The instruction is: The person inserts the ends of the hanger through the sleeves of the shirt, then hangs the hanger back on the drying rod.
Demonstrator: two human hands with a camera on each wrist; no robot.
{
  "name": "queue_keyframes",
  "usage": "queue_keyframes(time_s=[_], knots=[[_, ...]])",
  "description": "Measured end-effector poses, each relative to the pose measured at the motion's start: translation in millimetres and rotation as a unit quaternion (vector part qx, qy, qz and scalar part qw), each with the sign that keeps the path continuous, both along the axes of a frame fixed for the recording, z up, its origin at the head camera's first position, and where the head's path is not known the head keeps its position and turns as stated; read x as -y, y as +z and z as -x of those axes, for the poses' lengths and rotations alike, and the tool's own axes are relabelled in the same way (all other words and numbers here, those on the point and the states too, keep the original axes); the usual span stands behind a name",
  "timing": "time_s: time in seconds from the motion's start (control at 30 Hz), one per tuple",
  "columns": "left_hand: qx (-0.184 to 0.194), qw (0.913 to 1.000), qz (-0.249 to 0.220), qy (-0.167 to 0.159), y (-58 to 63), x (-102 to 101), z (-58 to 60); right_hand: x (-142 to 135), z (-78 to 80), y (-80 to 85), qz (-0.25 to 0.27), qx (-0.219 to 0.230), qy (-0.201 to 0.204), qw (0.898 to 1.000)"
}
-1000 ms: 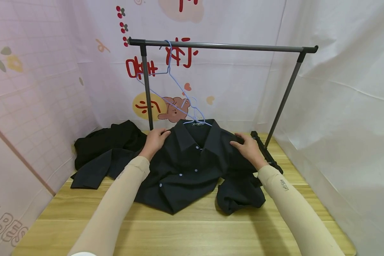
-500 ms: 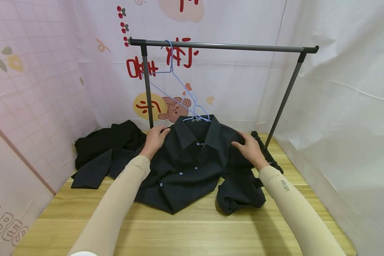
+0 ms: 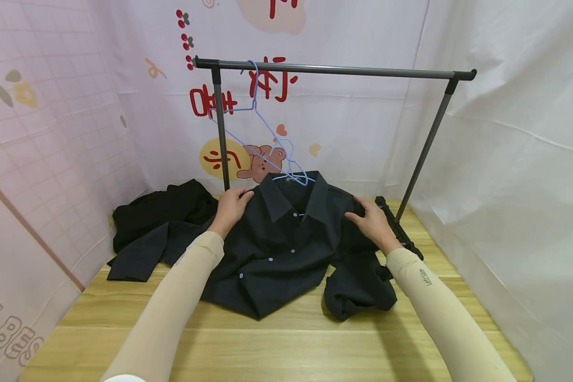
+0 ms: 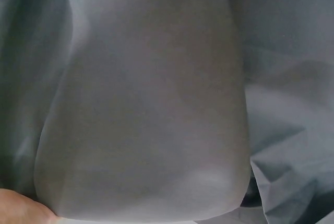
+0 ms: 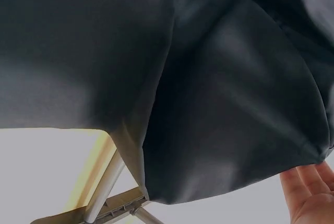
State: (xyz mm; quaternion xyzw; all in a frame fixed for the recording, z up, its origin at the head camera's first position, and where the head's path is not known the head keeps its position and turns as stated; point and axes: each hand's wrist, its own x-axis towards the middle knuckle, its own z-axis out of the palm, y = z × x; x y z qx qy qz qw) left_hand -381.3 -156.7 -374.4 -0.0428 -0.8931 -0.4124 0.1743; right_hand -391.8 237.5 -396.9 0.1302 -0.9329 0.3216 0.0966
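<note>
On the surface [image 3: 286, 354], we pinch a black shirt [image 3: 278, 239] at both shoulders, left hand [image 3: 230, 209] and right hand [image 3: 373, 223] nearly closed, apparently settling it over its hanger [image 3: 292, 149]; an even lift seems needed next.

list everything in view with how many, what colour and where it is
shirt: 1, black, mid-table, collar toward the back
buttons: at least 4, pale, on the shirt front
cloth heap: 1, black, table's left
upper hanger: 1, light blue, on the rack's bar
lower hanger: 1, light blue, at the collar
rack: 1, grey and black, table's back
table: 1, wood-coloured, underneath
sheets: count unclear, whitish, printed, behind and beside
sleeves: 2, beige, forearms
left hand, right hand: 2, bare, gripping the shirt's shoulders
</note>
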Motion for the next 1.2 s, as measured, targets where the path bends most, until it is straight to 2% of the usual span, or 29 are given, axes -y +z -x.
queue_keyframes(time_s=[0.47, 0.77, 0.9, 1.03, 1.13, 1.2], knots=[[0.002, 0.9999, 0.0, -0.014, -1.4, 3.0, 0.6, 1.1, -0.4, 0.1, -0.004, -0.023, -0.012, 1.0], [0.003, 1.0, 0.007, -0.004, -2.1, 3.9, 1.2, 2.6, -7.9, -3.0, -0.018, -0.032, 0.011, 0.999], [0.001, 1.0, 0.009, -0.002, -2.0, 5.3, 1.2, 4.8, -23.6, -9.8, -0.051, -0.036, 0.055, 0.997], [0.002, 1.0, 0.008, -0.004, -2.1, 6.8, 0.3, 7.3, -46.3, -16.6, -0.082, -0.027, 0.13, 0.988], [0.004, 1.0, 0.004, -0.004, -2.2, 7.6, -0.5, 11.3, -64.2, -19.4, -0.108, 0.022, 0.208, 0.972], [0.007, 1.0, 0.002, -0.004, -1.9, 7.8, -0.8, 14.9, -76.1, -20.8, -0.136, 0.071, 0.256, 0.954]])
